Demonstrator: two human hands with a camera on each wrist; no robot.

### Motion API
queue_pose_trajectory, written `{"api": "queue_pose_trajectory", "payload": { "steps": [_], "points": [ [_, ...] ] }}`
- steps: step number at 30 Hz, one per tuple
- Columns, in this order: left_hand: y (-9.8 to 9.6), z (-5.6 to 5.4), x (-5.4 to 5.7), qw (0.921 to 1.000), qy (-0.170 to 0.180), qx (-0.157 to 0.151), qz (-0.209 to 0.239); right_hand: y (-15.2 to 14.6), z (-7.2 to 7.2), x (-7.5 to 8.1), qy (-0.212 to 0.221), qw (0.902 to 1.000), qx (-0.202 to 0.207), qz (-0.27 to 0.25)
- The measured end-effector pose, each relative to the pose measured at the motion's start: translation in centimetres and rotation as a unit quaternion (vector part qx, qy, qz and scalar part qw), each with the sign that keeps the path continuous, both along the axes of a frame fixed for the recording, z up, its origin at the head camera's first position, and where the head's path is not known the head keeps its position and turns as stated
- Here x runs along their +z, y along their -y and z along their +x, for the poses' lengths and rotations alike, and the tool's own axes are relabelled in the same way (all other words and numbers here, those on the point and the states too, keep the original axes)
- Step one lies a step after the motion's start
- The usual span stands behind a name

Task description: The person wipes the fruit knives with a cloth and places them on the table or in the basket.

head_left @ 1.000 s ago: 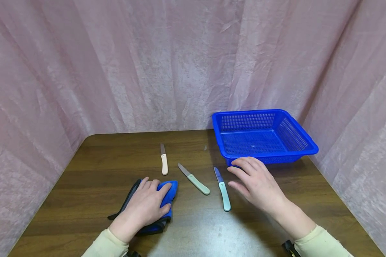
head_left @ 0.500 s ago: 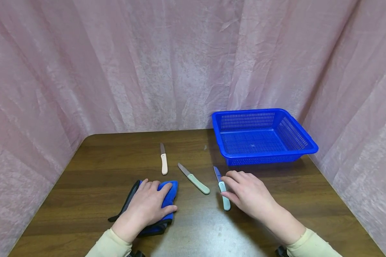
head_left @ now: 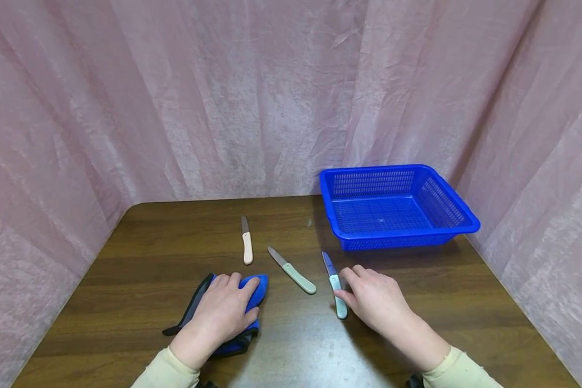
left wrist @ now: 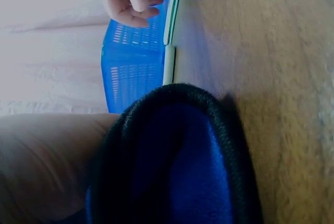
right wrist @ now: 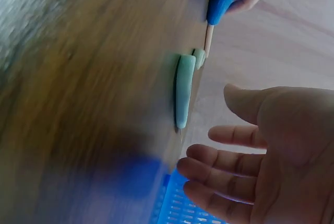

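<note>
On the worktop (head_left: 102, 302), the left hand (head_left: 223, 310) rests, fingers loosely extended, on a black-edged blue cloth (head_left: 258, 291); then cream (head_left: 248, 249), green (head_left: 298, 277) and pale-blue knives (head_left: 334, 282); the right hand (head_left: 375, 296), fingers relaxed, holding nothing, beside the last; a blue basket (head_left: 393, 237).

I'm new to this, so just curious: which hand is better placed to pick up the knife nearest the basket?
Probably the right hand: it holds nothing and is close to that knife, fingers extended. The left hand is farther away, resting on the blue cloth.

Glare on tabletop (head_left: 300, 345), soft shadows, hazy wrist views
</note>
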State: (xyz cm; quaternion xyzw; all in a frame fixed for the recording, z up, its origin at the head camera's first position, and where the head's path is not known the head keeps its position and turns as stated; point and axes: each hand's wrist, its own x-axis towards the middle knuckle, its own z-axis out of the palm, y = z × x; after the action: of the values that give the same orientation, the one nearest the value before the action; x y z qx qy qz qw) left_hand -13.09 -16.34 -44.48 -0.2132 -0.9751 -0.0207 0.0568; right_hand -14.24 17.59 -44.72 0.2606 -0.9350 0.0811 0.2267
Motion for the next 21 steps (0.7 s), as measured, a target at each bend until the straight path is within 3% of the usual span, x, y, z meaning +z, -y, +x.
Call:
{"api": "queue_pose_trajectory", "payload": {
  "steps": [8, 15, 21],
  "points": [
    [0.2, 0.1, -0.3, 0.9983, -0.048, -0.030, 0.013, 0.7, 0.0, -0.2, 0.030, 0.9991, -0.029, -0.004],
    [0.3, 0.0, -0.2, 0.9964, -0.069, -0.045, 0.018, 1.4, -0.2, 0.0, 0.052, 0.9971, -0.055, -0.008],
    [0.4, 0.1, -0.2, 0.9944, -0.085, -0.057, 0.028, 1.9, -0.3, 0.1, 0.100, 0.9918, -0.078, 0.010]
  ]
}}
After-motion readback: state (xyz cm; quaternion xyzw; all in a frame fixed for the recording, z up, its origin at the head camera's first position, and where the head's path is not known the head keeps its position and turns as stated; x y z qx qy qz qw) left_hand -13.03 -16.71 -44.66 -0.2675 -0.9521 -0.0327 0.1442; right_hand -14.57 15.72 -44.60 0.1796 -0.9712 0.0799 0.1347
